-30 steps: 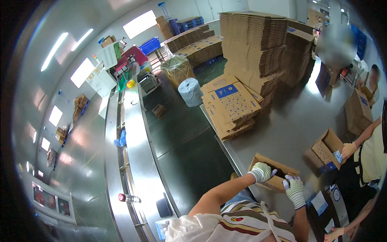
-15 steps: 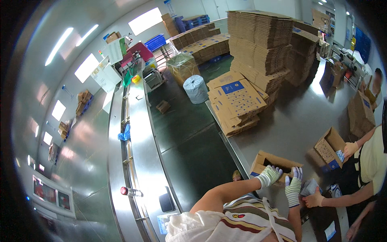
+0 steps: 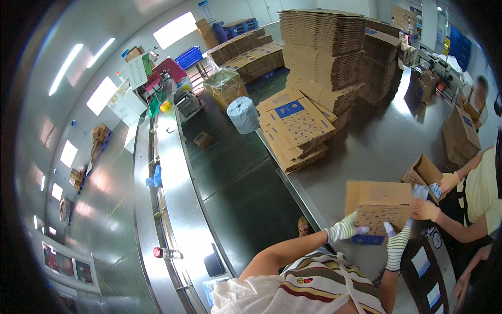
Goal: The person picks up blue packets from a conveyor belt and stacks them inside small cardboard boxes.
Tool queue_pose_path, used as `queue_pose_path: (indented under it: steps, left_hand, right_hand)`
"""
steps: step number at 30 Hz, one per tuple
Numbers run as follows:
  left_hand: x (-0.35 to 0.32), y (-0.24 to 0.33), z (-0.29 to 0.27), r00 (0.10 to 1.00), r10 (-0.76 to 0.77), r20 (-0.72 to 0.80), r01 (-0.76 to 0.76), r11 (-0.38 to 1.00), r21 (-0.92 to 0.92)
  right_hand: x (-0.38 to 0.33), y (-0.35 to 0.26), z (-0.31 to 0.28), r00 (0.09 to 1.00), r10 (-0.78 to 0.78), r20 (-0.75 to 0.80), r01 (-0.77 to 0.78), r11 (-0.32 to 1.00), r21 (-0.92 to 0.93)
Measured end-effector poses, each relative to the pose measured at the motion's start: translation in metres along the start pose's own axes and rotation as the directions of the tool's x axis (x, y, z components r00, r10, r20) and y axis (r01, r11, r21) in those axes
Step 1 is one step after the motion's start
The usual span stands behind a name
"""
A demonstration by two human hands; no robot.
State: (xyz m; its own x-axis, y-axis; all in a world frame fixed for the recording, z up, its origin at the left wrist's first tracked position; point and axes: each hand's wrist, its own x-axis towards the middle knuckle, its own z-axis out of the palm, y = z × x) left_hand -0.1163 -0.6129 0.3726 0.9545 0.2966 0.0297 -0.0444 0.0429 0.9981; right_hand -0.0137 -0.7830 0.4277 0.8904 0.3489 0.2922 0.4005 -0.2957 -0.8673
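A brown cardboard box (image 3: 379, 204) is tipped up in front of me at the near edge of the metal table, its printed side facing me and a blue band along the bottom. My left hand (image 3: 345, 229), in a white and green striped glove, grips its lower left edge. At its lower right corner is my right hand (image 3: 396, 246), in a matching glove, thumb and fingers against the cardboard. Just right of my box, a co-worker's hand (image 3: 426, 210) holds light blue packets (image 3: 420, 191). The co-worker's other hand (image 3: 448, 182) is at a second open box (image 3: 422, 170).
Flattened cartons (image 3: 295, 125) lie by the left edge of the metal table (image 3: 361, 152), before a tall carton stack (image 3: 321, 52). A steel conveyor line (image 3: 183, 199) runs at my left, carrying a red-capped bottle (image 3: 167, 253) and a phone (image 3: 213, 265). A wrapped roll (image 3: 242, 115) stands on the floor.
My box has turned from lying open-top toward me to showing its printed side. Both hands have shifted to its lower edges. The co-worker's near hand moved up beside my box with the packets.
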Motion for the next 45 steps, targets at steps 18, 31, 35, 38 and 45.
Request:
queue_pose_path:
  steps: [18,31,35,38,45]
  left_hand:
    - [-0.05,0.017,-0.116,0.996,0.069,0.049,-0.05,0.012,0.999]
    - [-0.004,0.02,-0.05,0.641,-0.375,0.669,-0.656,0.184,0.732]
    - [-0.009,0.006,-0.054,0.76,-0.305,0.573,-0.459,0.371,0.807]
    - [-0.005,-0.012,-0.056,0.793,-0.323,0.517,-0.429,0.307,0.85]
    - [-0.004,-0.002,-0.055,0.768,-0.43,0.474,-0.39,0.273,0.88]
  right_hand:
    - [-0.038,0.025,0.089,0.633,-0.289,0.718,0.724,0.548,-0.418]
    - [-0.026,-0.013,0.087,0.844,-0.386,0.373,0.366,0.922,0.126]
    - [-0.04,-0.006,0.1,0.807,-0.355,0.471,0.458,0.88,-0.121]
    - [-0.023,0.004,0.106,0.722,-0.429,0.543,0.556,0.826,-0.088]
    - [-0.014,0.006,0.115,0.66,-0.296,0.69,0.542,0.824,-0.165]
